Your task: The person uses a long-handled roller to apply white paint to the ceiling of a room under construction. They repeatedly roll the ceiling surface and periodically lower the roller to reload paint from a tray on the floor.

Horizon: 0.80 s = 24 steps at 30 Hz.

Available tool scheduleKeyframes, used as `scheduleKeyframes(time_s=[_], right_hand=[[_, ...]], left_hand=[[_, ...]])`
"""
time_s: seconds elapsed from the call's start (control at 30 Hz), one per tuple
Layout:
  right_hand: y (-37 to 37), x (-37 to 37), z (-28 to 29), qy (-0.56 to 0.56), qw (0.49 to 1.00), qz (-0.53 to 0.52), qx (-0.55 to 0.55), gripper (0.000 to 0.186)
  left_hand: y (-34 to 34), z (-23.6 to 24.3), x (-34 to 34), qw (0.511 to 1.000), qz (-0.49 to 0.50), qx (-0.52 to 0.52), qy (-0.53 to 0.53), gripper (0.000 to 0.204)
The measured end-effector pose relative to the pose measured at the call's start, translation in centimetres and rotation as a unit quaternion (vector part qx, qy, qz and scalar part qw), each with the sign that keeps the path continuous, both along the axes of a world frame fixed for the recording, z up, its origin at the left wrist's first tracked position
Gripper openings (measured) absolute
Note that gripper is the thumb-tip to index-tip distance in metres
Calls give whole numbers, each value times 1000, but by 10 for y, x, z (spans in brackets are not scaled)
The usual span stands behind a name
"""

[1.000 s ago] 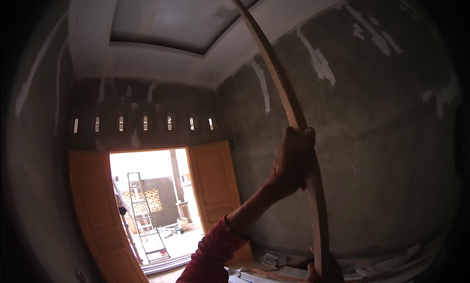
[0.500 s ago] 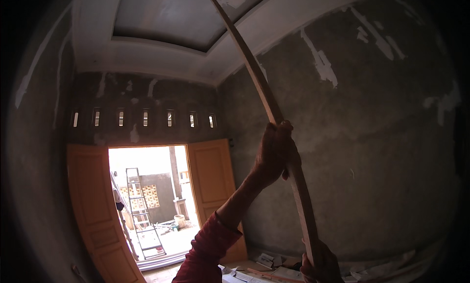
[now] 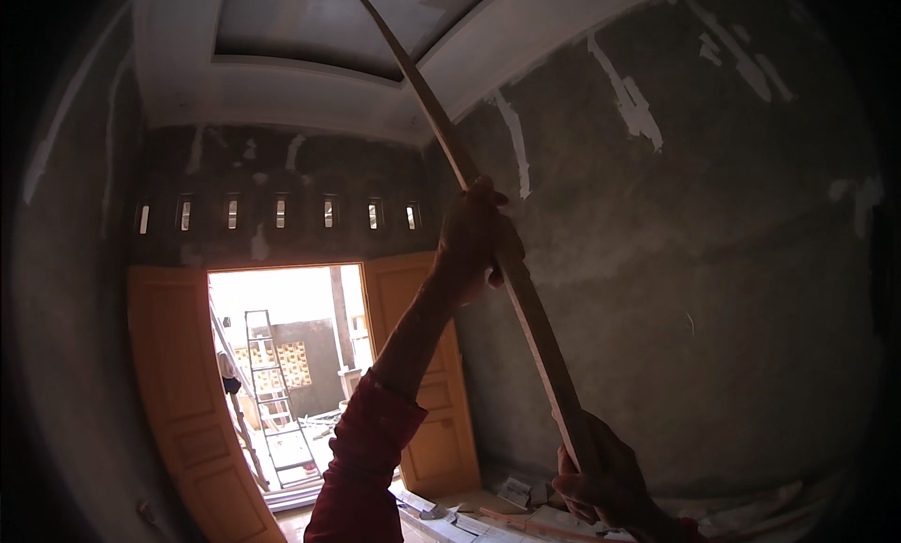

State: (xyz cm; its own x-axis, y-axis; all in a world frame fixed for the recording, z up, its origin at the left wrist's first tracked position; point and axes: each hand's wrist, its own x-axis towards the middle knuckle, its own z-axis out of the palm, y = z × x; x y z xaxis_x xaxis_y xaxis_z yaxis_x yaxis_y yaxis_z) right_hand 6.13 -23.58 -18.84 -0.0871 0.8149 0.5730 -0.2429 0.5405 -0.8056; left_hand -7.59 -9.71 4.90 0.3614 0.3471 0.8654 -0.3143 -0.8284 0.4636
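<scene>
A long wooden pole (image 3: 538, 346) runs diagonally from low right up to the white recessed ceiling (image 3: 282, 83), where its thin-looking far end reaches the top edge of the view. My left hand (image 3: 469, 238) is closed round the middle of the pole, its red sleeve below it. My right hand (image 3: 591, 468) grips the pole lower down, near the bottom right, with fingers wrapped round it.
Grey walls (image 3: 732, 261) carry white filler patches. An open orange double door (image 3: 164, 365) shows a bright yard with a ladder (image 3: 267, 360) and poles leaning beside it. Scattered boards and scraps (image 3: 511, 496) lie along the floor by the right wall. Small slot vents sit above the door.
The pole and my left hand have moved leftward and a little upward, with the pole leaning further left. My right hand has also risen and shifted left, still gripping it.
</scene>
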Motion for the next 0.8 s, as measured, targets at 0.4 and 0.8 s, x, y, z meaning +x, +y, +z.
scheduleKeyframes(time_s=[0.4, 0.8], right_hand=[[123, -20, 66, -79, 993, 32, 79, 72], [252, -36, 103, -75, 980, 86, 163, 64]], left_hand=[[135, 63, -43, 998, -6, -7, -60, 47], [253, 100, -76, 997, 29, 39, -63, 50]])
